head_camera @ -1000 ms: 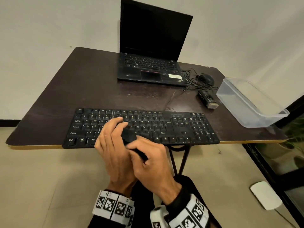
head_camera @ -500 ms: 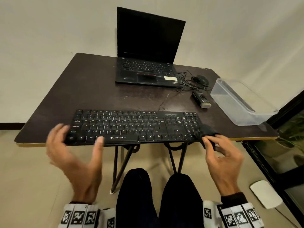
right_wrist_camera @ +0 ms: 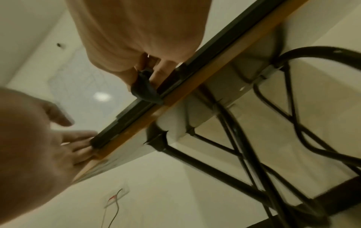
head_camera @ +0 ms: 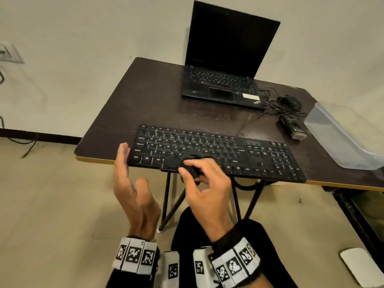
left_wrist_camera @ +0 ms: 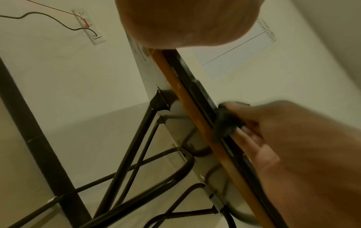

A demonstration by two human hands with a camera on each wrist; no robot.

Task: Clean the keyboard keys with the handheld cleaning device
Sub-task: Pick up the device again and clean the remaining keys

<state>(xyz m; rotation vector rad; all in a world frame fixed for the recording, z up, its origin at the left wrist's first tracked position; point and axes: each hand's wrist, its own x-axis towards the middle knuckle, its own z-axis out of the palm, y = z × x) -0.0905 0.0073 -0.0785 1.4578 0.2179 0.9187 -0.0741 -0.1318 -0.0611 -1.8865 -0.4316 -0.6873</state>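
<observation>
My right hand [head_camera: 207,192] pinched the small dark cleaning device [head_camera: 192,167] between thumb and fingertips, pressing it down on the front edge of the black keyboard [head_camera: 218,152], about where the space bar runs; from the right wrist view the device [right_wrist_camera: 145,91] hung over the keyboard's front lip, right against the table's pale wooden edge. My left hand [head_camera: 133,190] stood edge-up with its fingers straight and spread loosely, holding nothing, its fingertips [right_wrist_camera: 84,145] just touching the keyboard's left front corner. The keyboard lay along the near edge of the dark table [head_camera: 145,96], its front lip slightly overhanging that edge. Towards the table's far edge stood an open laptop [head_camera: 224,65] with a dark screen. To the right of the laptop lay a black mouse [head_camera: 291,101] amid a tangle of thin cables, and just in front of that a small dark oblong gadget [head_camera: 293,126] I could not make out. At the table's right edge sat a clear plastic container [head_camera: 340,138], partly cut off by the frame. Below the tabletop the black metal folding legs [left_wrist_camera: 125,154] crossed one another. On the wall to the left was a white socket plate [left_wrist_camera: 89,26] with a wire plugged in. A white flat object [head_camera: 359,267] lay on the floor at the right.
</observation>
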